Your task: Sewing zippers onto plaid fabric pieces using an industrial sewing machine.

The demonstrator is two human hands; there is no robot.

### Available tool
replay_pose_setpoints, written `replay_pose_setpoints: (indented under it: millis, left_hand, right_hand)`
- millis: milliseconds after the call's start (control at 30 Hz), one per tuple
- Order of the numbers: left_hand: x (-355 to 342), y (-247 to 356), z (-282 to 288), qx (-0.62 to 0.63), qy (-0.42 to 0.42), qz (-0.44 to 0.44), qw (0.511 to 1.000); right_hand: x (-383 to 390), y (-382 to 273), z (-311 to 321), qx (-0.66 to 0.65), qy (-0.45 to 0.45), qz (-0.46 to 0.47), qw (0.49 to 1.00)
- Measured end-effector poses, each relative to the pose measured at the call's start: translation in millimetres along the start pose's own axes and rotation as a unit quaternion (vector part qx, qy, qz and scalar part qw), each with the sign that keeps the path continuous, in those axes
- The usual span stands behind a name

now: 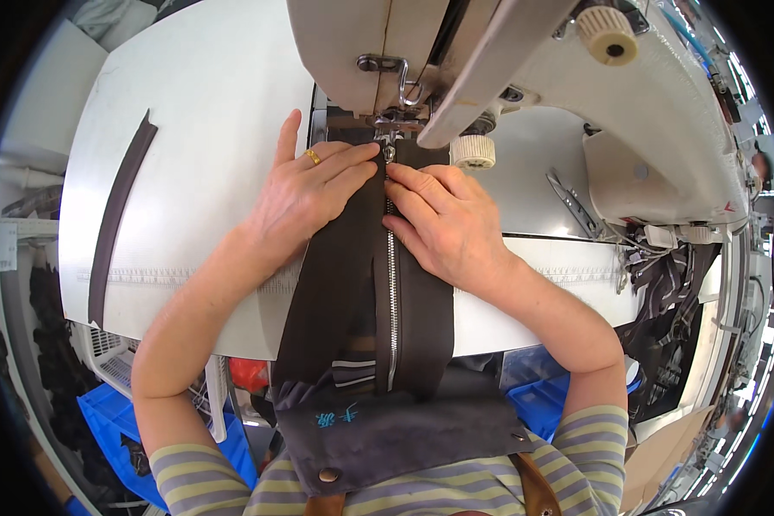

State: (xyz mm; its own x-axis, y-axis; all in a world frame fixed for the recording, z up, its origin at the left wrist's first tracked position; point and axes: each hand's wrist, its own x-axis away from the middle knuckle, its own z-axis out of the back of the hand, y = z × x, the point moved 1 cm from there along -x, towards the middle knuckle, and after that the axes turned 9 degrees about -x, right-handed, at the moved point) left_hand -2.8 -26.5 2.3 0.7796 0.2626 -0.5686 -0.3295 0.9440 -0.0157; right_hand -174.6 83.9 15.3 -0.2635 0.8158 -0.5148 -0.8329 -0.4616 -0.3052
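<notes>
Dark brown fabric (331,275) runs from the sewing machine's presser foot (393,131) down over the table edge towards my lap. A silver metal zipper (393,301) lies lengthwise along it, its top end close to the foot. My left hand (314,189) rests on the fabric left of the zipper, fingers stretched towards the foot and thumb raised apart. It wears a gold ring. On the zipper's right side, my right hand (451,215) has bent fingers and thumb at the zipper tape; their tips meet the row of teeth. The needle cannot be made out.
The white sewing machine (344,52) overhangs the far side, its arm reaching right. A narrow dark fabric strip (116,215) lies on the white table (206,112) at left. Thread snips (574,202) lie at right. Blue bins (542,404) stand below the table edge.
</notes>
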Motion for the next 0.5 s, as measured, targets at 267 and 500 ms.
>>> replay_pose_setpoints:
  millis: [267,500]
  left_hand:
    - [-5.4,3.6,10.3,0.009,-0.049,-0.008,0.999]
    - [-0.5,4.2,4.7,0.012,-0.026,0.013,1.0]
  right_hand:
    - [0.7,-0.8,2.8,-0.004,-0.017,-0.024,1.0]
    - [0.4,-1.8,2.9,-0.01,-0.014,-0.018,1.0]
